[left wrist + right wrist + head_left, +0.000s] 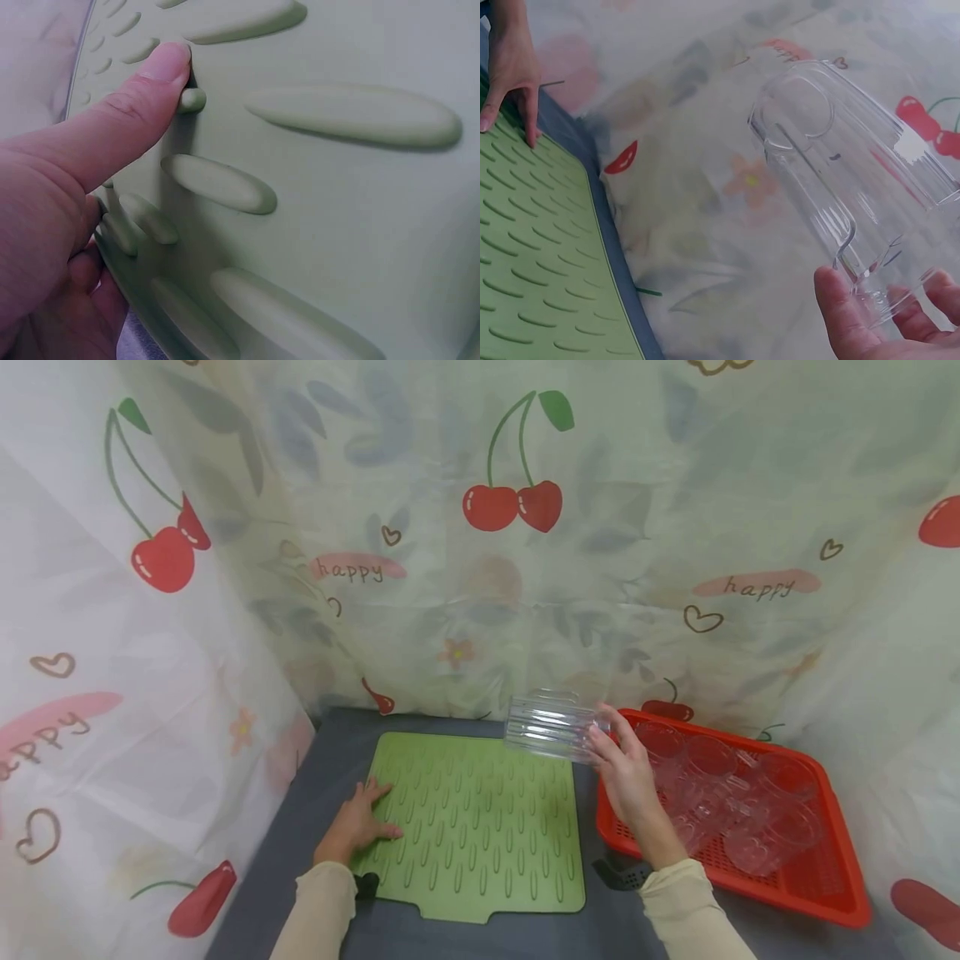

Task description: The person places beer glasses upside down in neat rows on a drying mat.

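Note:
In the head view my right hand [628, 768] holds a clear ribbed mug [551, 728] on its side, above the far right corner of the green drying mat [480, 906]. The mug's handle shows along its upper side, and my fingers grip its right end. Close up in the right wrist view, thumb and fingertips pinch the near end of the mug [855, 172]. My left hand [358, 820] rests on the mat's left edge, thumb and a finger spread straight on the surface. Raised oval ridges lie around the thumb [131, 112] in the left wrist view.
A red plastic basket [843, 839] stands to the right of the mat, with several clear mugs [708, 756] in it. The table has a dark grey cover [300, 827]. Cherry-printed fabric [450, 568] hangs close behind and at both sides.

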Demonstrator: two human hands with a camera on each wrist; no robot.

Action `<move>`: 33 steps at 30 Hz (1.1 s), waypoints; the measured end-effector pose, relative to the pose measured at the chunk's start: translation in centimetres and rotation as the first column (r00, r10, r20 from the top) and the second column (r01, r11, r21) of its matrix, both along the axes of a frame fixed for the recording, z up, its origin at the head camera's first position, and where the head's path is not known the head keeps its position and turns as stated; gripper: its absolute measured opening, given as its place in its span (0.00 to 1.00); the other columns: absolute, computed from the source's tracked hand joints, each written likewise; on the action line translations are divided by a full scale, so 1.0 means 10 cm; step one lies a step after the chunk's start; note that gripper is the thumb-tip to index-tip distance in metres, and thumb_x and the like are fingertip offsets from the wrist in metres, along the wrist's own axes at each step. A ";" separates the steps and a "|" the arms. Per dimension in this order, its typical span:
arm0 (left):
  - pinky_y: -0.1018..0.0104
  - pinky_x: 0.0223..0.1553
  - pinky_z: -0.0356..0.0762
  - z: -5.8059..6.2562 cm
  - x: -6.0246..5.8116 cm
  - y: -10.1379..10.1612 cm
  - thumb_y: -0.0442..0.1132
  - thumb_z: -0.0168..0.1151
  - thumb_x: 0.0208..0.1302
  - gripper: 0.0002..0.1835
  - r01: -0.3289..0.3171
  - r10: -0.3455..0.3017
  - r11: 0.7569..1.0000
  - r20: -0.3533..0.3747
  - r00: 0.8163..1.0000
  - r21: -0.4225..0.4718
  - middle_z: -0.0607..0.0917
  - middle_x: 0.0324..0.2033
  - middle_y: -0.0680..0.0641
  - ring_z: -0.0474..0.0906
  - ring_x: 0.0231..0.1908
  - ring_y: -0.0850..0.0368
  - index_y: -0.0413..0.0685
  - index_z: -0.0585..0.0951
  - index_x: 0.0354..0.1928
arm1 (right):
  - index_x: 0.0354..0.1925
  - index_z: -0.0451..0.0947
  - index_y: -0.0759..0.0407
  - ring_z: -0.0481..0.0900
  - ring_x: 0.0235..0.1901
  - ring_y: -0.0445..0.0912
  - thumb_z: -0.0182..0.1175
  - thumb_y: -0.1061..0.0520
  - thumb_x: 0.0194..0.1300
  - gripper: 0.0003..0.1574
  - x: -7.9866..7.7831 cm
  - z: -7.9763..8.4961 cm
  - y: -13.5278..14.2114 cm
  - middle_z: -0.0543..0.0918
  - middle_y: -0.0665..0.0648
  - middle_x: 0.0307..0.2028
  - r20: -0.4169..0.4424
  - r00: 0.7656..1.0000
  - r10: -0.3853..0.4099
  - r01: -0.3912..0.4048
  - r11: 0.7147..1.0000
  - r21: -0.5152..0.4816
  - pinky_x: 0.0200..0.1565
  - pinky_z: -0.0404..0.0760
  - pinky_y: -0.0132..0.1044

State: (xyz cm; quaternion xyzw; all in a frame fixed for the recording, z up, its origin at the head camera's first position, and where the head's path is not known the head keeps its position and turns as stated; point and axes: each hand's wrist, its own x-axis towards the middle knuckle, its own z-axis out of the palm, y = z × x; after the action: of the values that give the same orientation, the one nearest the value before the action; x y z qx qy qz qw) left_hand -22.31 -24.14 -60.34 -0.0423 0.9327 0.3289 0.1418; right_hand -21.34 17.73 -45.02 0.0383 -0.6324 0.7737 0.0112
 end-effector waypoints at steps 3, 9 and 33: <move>0.22 0.70 0.52 0.01 0.00 0.00 0.49 0.82 0.49 0.55 -0.004 0.004 1.000 0.005 1.000 0.001 0.46 0.82 0.41 0.40 0.76 0.21 0.55 0.64 0.78 | 0.72 0.61 0.49 0.78 0.55 0.35 0.52 0.55 0.79 0.28 -0.02 -0.01 -0.05 0.69 0.47 0.60 0.011 1.000 0.000 0.000 1.000 0.012 0.58 0.79 0.23; 0.22 0.70 0.53 0.02 0.02 0.01 0.49 0.82 0.50 0.54 0.003 -0.003 1.000 0.000 1.000 0.003 0.46 0.82 0.41 0.40 0.77 0.22 0.54 0.63 0.78 | 0.70 0.61 0.51 0.77 0.53 0.35 0.52 0.59 0.78 0.27 -0.07 -0.04 -0.16 0.67 0.47 0.60 0.021 1.000 0.008 -0.007 1.000 -0.009 0.57 0.79 0.25; 0.21 0.69 0.52 0.02 0.02 0.00 0.49 0.82 0.50 0.55 0.012 -0.011 1.000 -0.003 1.000 0.019 0.45 0.82 0.40 0.39 0.76 0.21 0.54 0.63 0.79 | 0.74 0.58 0.59 0.76 0.52 0.37 0.53 0.62 0.75 0.34 -0.18 -0.34 -0.44 0.65 0.52 0.62 0.034 0.997 0.064 -0.062 0.997 -0.040 0.54 0.81 0.28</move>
State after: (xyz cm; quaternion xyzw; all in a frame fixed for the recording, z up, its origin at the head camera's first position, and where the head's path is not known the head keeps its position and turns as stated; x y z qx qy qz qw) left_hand -22.12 -24.13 -60.17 -0.0351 0.9300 0.3370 0.1426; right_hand -23.14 13.28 -48.44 0.0445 -0.6159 0.7862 -0.0235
